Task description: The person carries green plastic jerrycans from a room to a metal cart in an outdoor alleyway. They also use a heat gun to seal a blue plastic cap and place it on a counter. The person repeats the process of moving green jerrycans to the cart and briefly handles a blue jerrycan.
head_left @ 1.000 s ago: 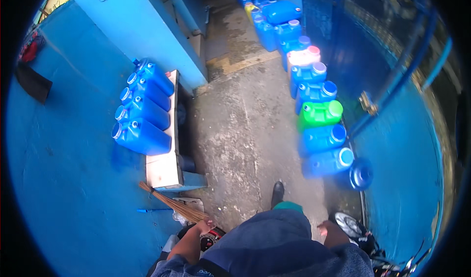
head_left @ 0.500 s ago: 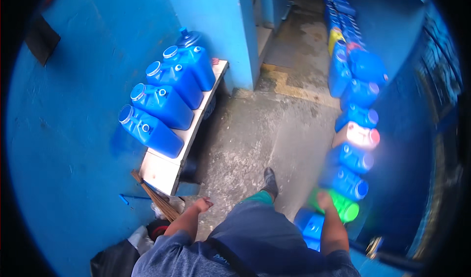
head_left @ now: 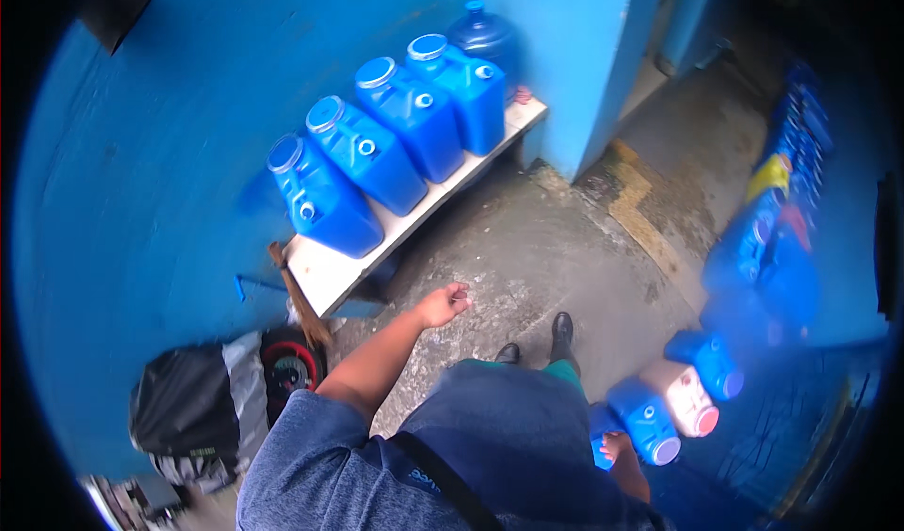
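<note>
The person had turned further left since half a second before, so the bench (head_left: 330,277) with its jugs now lay straight ahead, and the left hand (head_left: 444,303) had lifted from beside the hip out over the concrete floor (head_left: 556,258). That hand was loosely curled, fingers half bent, holding nothing and touching nothing; the nearest thing to it was the front edge of the bench. The right hand (head_left: 617,446) hung low by the hip, just beside a blue jug (head_left: 645,420) on the floor; whether it gripped the jug I could not tell. Four blue jugs (head_left: 325,197) stood in a row along the bench against the blue wall (head_left: 169,154), with a round bottle (head_left: 482,37) at the far end. A broom (head_left: 299,300) leaned at the near end of the bench, above a black bag (head_left: 188,409). A pink-capped white jug (head_left: 686,397) lay near the right hand.
</note>
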The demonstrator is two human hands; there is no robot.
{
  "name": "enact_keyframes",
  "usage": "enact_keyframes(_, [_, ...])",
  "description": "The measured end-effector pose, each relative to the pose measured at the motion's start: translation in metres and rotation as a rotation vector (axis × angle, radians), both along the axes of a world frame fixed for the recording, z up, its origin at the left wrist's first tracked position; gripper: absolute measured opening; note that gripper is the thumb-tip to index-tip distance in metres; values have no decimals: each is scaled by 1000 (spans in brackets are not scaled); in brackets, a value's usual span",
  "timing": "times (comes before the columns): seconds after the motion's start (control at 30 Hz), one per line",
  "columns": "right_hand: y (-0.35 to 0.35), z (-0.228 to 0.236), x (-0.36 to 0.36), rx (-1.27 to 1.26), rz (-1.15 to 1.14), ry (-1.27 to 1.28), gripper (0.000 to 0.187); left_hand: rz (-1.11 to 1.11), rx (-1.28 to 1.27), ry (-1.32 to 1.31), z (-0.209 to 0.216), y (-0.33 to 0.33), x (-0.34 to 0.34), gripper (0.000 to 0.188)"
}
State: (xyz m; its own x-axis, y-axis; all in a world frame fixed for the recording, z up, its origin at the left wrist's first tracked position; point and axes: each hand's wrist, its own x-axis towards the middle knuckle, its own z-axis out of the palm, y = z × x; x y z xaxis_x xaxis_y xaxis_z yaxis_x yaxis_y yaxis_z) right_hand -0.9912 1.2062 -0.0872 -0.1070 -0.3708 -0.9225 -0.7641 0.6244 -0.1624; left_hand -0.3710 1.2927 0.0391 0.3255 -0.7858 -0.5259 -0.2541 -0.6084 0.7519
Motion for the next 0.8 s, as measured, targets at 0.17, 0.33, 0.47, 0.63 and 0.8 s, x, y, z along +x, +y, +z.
enact_keyframes(0.17, [-151, -25, 58, -14, 201, -80, 27, 532, 233, 199, -5, 30, -10, 59])
enact_keyframes(0.33, [-317, -27, 134, -410, 536, -356, 12, 381, 615, -143, -8, 93, -46, 66])
enact_keyframes(0.47, [-410, -10, 180, -547, 503, -449, 8, 309, 742, -149, -14, 120, -67, 68])
enact_keyframes(0.63, [-436, 1, 218, -565, 408, -472, 8, 377, 672, -87, -30, 116, -43, 69])
enact_keyframes(0.8, [-376, -4, 219, -411, 763, -252, 10, 438, 646, -364, -13, 93, 37, 72])
